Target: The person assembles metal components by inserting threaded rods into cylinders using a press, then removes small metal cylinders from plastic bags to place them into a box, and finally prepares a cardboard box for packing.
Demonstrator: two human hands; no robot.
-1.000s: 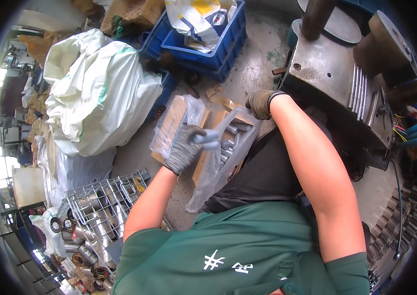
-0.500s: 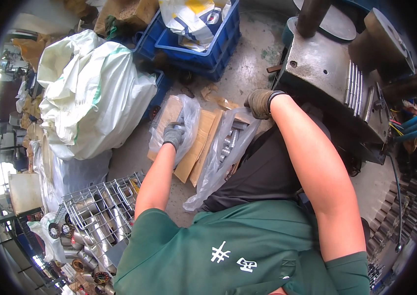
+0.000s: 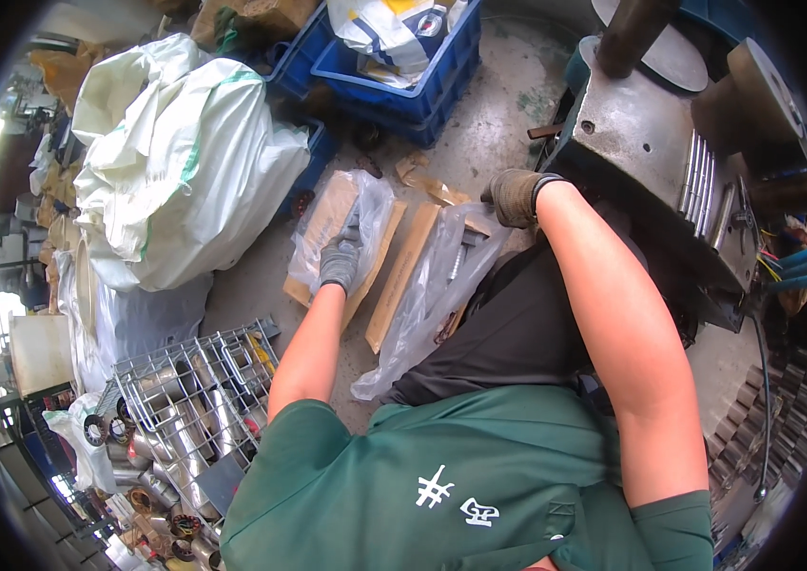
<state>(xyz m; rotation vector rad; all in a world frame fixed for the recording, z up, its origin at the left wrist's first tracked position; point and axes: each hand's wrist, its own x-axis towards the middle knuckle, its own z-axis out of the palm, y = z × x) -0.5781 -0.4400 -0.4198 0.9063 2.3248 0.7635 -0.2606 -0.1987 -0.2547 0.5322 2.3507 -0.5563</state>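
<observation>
My left hand (image 3: 340, 263), in a grey glove, reaches into a cardboard box (image 3: 370, 269) lined with a clear plastic bag (image 3: 320, 236). Its fingers are curled beside a dull grey metal piece; what lies in them is too small to make out. To the right stands a second cardboard box (image 3: 401, 278), whose clear plastic liner (image 3: 408, 319) hangs over the near side. Threaded metal parts (image 3: 458, 259) show through that liner. By the far right corner of this box is my right hand (image 3: 515, 198), in a brownish glove, with its fingers curled closed; their tips are hidden.
A large white woven sack (image 3: 184, 162) bulges at the left, and blue crates (image 3: 441, 95) stand behind. A heavy metal machine block (image 3: 627, 133) is close on the right. Near left, a wire basket (image 3: 189, 381) holds metal tubes. Torn brown paper (image 3: 418, 176) lies beyond the boxes.
A gap has opened between the two boxes. My left hand remains in the left box, and my right hand stays by the right one. The liner covers more of the threaded parts.
</observation>
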